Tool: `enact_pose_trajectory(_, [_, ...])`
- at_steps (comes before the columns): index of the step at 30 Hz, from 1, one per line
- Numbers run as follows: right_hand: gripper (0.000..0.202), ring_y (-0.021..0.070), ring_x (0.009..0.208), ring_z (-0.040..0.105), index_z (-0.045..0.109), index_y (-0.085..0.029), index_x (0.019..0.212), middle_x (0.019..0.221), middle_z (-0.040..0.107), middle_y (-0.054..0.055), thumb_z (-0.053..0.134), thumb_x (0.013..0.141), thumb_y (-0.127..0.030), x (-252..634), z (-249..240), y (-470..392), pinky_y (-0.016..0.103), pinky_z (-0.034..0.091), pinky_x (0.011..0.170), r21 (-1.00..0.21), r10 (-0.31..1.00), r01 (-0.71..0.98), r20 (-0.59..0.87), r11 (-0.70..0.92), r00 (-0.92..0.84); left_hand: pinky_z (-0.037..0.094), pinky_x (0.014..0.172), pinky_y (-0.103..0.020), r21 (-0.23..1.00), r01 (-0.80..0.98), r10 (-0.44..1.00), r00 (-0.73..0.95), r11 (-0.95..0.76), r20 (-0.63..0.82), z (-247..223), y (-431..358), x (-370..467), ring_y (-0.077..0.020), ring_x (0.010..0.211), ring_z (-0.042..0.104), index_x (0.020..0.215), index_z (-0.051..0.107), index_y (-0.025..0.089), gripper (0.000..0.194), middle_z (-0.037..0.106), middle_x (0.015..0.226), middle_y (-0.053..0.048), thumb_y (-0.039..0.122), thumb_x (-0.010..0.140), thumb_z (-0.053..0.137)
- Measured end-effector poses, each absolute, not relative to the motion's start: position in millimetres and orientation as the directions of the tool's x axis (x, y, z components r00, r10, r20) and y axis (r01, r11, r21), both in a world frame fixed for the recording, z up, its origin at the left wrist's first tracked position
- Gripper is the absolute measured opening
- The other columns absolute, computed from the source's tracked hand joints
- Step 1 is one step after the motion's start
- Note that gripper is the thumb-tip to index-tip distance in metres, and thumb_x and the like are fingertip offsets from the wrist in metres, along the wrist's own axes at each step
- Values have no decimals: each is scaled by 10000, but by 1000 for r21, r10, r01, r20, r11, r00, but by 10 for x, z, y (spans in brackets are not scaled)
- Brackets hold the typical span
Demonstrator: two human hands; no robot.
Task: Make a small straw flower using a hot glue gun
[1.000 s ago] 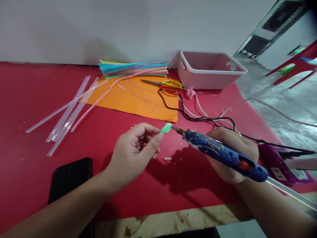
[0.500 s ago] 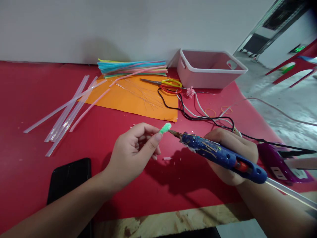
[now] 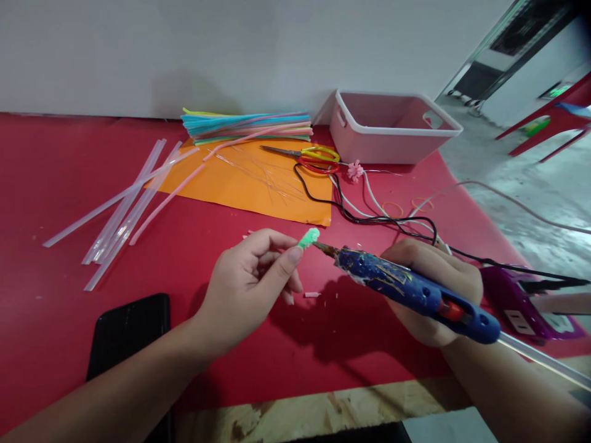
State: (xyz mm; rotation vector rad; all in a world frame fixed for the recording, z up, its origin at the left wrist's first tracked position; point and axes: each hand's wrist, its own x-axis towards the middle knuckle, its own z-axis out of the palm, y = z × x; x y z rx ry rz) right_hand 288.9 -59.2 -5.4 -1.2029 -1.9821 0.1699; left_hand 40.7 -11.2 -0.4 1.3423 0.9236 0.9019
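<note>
Between the thumb and index finger of my left hand [image 3: 258, 283] is a small fuzzy green piece [image 3: 309, 238], its rounded end pointing up and right. My right hand [image 3: 431, 283] is wrapped round a blue glue gun [image 3: 410, 288], with a clear glue stick [image 3: 540, 357] coming out of its rear. The gun's worn metal tip is at the lower right side of the green piece; whether they touch is hard to tell. A tiny pink piece [image 3: 312, 295] lies on the red table below the tip.
Glue sticks [image 3: 124, 215] and an orange sheet [image 3: 240, 184] lie left and centre. Behind are coloured pipe cleaners [image 3: 244, 128], scissors [image 3: 318, 159] and a pink basket [image 3: 392, 144]. A black phone [image 3: 129, 332], cables [image 3: 364, 218] and a purple power strip [image 3: 517, 307] surround my hands.
The lower fingers of my left hand have shifted slightly. Both hands otherwise stay almost where they were, with the gun tip still beside the green piece.
</note>
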Motion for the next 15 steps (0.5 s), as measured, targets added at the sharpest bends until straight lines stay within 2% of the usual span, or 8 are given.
enact_pose_trajectory(9, [85,138,508,512,547,-240,831,673,579,8,542,762,-191,2895,-45,-599,283,401,460,-474,800,721,571,505,-185,506,488,-126,999,9,922,385,49,-49,-6,-114,407,-64,479,647,918,622,194,128,685,617,55,313,965,615])
enact_pose_trajectory(15, [170,161,598,604,598,-238,931,748,641,22,576,767,-201,2892,-63,-594,288,450,511,-464,786,693,566,552,-248,504,495,-104,999,1,922,384,47,-44,6,-110,404,-47,483,636,907,614,191,126,675,603,67,300,970,608])
